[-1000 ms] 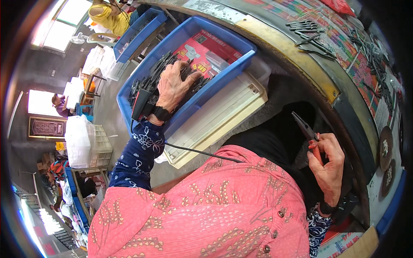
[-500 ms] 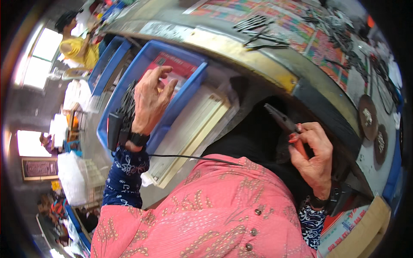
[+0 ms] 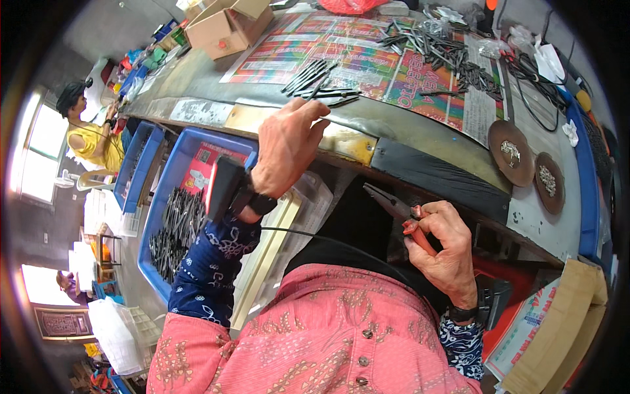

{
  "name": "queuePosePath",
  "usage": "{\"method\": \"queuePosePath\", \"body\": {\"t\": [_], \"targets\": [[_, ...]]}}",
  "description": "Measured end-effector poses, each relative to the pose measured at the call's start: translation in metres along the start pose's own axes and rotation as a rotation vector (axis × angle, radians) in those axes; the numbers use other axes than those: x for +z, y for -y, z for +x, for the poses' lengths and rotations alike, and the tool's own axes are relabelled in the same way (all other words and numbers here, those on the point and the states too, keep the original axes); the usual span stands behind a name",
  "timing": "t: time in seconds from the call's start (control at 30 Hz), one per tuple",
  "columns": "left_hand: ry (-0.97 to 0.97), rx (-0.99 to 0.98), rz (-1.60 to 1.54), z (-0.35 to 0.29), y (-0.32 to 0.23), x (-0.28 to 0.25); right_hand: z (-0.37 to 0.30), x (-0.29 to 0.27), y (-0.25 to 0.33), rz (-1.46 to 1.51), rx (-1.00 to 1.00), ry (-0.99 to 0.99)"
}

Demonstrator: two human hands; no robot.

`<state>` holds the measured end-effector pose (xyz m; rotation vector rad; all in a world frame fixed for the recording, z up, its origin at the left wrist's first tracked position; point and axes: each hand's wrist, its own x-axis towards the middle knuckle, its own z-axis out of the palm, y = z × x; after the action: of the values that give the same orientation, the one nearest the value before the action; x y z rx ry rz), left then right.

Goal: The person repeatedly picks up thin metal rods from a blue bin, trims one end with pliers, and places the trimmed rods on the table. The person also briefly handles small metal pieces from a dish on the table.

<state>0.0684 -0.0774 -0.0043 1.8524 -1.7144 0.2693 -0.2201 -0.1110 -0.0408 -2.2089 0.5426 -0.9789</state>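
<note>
My right hand [image 3: 443,246] is wrapped round the red handles of a pair of pliers [image 3: 392,203]. The dark jaws point up and left over my black-clad lap. Reaching over the table's front edge, my left hand [image 3: 287,148] has bent fingers, with the thumb apart from them. Its fingertips are beside a small group of thin black strips [image 3: 310,77] on the tabletop; I see nothing held in it. Below that arm, a blue bin [image 3: 146,246] holds a pile of black strips [image 3: 176,226] and a red printed sheet [image 3: 197,167].
A larger heap of black pieces [image 3: 453,59] lies on printed sheets at the back. Two brown dishes [image 3: 499,157] of small metal parts stand at the right. Cardboard boxes [image 3: 226,29] sit far left and low right. A cable [image 3: 308,233] crosses my lap. Someone in yellow [image 3: 105,144] sits far left.
My left hand has gone from above the blue bin to the strips at the table edge. The view has shifted and shows more table. The pliers stay in my right hand.
</note>
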Motion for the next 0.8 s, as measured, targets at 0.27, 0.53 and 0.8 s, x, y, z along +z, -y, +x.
{"method": "queuePosePath", "body": {"t": [0.27, 0.53, 0.8], "targets": [[-0.001, 0.112, 0.177, 0.031, 0.008, 0.038, -0.004, 0.000, -0.005, -0.018, 0.031, -0.045], [0.050, 0.069, 0.278, 0.041, 0.018, 0.050, -0.004, -0.001, -0.009, -0.031, 0.048, -0.036], [0.031, 0.053, 0.258, 0.045, 0.019, 0.054, -0.004, 0.000, -0.008, -0.015, 0.082, -0.019]]}}
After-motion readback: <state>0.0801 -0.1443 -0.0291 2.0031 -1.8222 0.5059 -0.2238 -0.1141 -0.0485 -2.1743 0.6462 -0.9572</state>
